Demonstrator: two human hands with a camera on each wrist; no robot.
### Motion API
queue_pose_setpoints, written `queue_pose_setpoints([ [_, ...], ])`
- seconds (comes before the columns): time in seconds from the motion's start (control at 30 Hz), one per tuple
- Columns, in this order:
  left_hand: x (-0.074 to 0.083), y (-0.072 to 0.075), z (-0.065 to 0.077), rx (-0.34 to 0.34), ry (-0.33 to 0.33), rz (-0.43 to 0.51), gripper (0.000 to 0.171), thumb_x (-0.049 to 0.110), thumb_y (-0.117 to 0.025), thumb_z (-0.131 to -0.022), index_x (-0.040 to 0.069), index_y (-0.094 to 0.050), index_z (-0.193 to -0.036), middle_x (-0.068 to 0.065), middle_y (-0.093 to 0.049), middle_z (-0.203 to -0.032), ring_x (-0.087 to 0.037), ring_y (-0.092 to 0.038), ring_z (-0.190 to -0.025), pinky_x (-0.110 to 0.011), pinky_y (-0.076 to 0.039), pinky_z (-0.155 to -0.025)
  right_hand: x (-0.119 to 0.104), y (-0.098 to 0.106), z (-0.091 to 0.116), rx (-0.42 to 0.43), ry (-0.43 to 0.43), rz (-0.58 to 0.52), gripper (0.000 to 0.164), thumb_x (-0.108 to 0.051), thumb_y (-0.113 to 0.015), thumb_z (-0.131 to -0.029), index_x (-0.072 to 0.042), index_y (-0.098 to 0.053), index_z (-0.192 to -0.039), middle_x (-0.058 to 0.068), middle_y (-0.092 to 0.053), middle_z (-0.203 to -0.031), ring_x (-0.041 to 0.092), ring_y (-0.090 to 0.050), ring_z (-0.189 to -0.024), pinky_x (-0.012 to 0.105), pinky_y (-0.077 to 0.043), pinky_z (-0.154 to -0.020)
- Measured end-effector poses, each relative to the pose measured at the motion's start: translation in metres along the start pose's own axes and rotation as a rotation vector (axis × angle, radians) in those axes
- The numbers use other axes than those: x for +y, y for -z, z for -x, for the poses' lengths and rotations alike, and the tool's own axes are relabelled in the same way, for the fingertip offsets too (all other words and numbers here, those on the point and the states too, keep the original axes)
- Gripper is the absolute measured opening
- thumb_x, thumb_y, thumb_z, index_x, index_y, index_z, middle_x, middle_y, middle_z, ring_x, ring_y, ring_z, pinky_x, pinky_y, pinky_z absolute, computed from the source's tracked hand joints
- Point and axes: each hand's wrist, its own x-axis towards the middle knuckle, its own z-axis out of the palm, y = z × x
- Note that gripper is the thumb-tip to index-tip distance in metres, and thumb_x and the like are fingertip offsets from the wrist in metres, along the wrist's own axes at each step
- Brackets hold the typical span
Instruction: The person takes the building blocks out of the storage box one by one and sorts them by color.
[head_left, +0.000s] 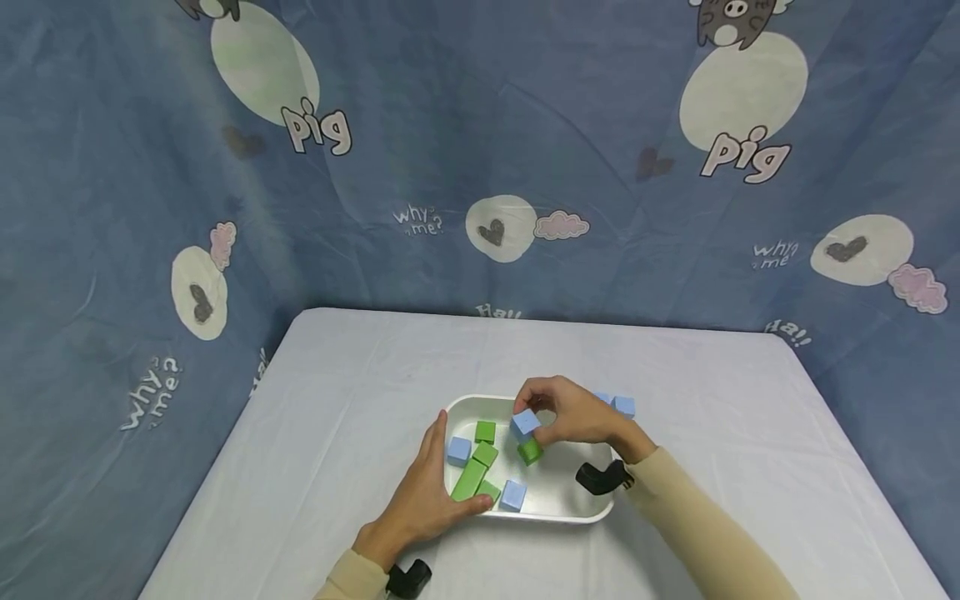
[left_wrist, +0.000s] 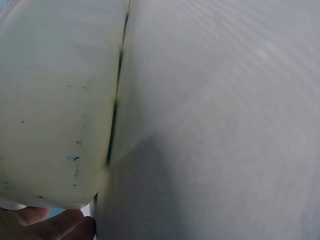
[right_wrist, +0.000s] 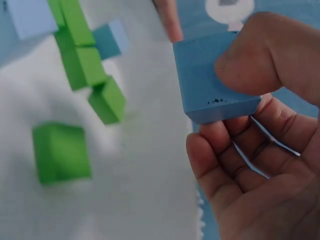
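Observation:
My right hand (head_left: 572, 412) pinches a blue block (right_wrist: 215, 75) between thumb and fingers. In the head view that block is over the white tray (head_left: 562, 508), just above a green block (head_left: 529, 452). At the tray's left end rests my left hand (head_left: 423, 492), its fingers straight along the end wall and its thumb across the near rim. Several green blocks (head_left: 470, 479) lie close together inside the tray by this hand. Two more blue blocks sit in there, one at the left wall (head_left: 459, 451) and another blue block (head_left: 513, 496) near the front.
Beyond the tray's far right corner, blue blocks (head_left: 623, 406) stand on the white tablecloth (head_left: 750, 433), partly hidden by the right hand. A blue printed curtain (head_left: 420, 267) rises behind the table. Black wrist cameras (head_left: 600, 478) stick out from both wrists.

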Motion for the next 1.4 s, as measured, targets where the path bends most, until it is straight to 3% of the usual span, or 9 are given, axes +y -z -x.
queue_pose_setpoints([
  [0.3,0.001,0.000,-0.001,-0.003,0.011,-0.017,0.138,0.057,-0.089,-0.067,0.005,-0.006,-0.163,-0.016,-0.018,-0.167,-0.037,-0.033,-0.145,-0.056,-0.035,-0.112,-0.007,0.036,0.019,0.131,-0.011,-0.004,0.035,0.014,-0.067,-0.075,-0.002,-0.066,-0.105,0.012,-0.064,-0.105,0.029,-0.062,-0.098,0.044,-0.048,-0.101],
  [0.67,-0.002,-0.001,-0.001,0.000,0.000,-0.031,0.139,0.059,-0.089,-0.067,0.006,-0.004,-0.164,-0.015,-0.017,-0.167,-0.038,-0.034,-0.145,-0.056,-0.037,-0.110,-0.006,0.073,0.049,0.301,-0.049,0.084,0.034,0.014,-0.068,-0.075,-0.003,-0.068,-0.104,0.012,-0.065,-0.103,0.030,-0.064,-0.100,0.034,-0.049,-0.100],
  [0.87,-0.002,-0.001,-0.001,0.002,-0.001,-0.038,0.139,0.062,-0.088,-0.067,0.005,-0.005,-0.164,-0.015,-0.017,-0.167,-0.038,-0.035,-0.144,-0.055,-0.038,-0.110,0.003,0.085,0.066,0.392,-0.110,0.139,0.034,0.012,-0.071,-0.077,0.000,-0.067,-0.108,0.012,-0.065,-0.106,0.028,-0.063,-0.104,0.028,-0.048,-0.100],
  [1.13,0.000,-0.001,-0.001,-0.007,0.007,-0.034,0.139,0.061,-0.088,-0.067,0.004,-0.004,-0.163,-0.015,-0.017,-0.167,-0.037,-0.035,-0.144,-0.056,-0.038,-0.109,0.021,0.099,0.094,0.548,-0.166,0.132,0.034,0.012,-0.070,-0.080,0.006,-0.064,-0.113,0.018,-0.065,-0.108,0.028,-0.064,-0.105,0.021,-0.052,-0.087],
  [1.4,0.001,0.000,-0.001,-0.011,0.008,-0.034,0.138,0.058,-0.089,-0.068,0.004,-0.004,-0.163,-0.016,-0.016,-0.167,-0.038,-0.034,-0.145,-0.057,-0.037,-0.110,0.035,0.106,0.117,0.602,-0.216,0.139,0.034,0.009,-0.071,-0.083,0.008,-0.063,-0.115,0.020,-0.063,-0.112,0.017,-0.064,-0.104,0.019,-0.052,-0.086],
])
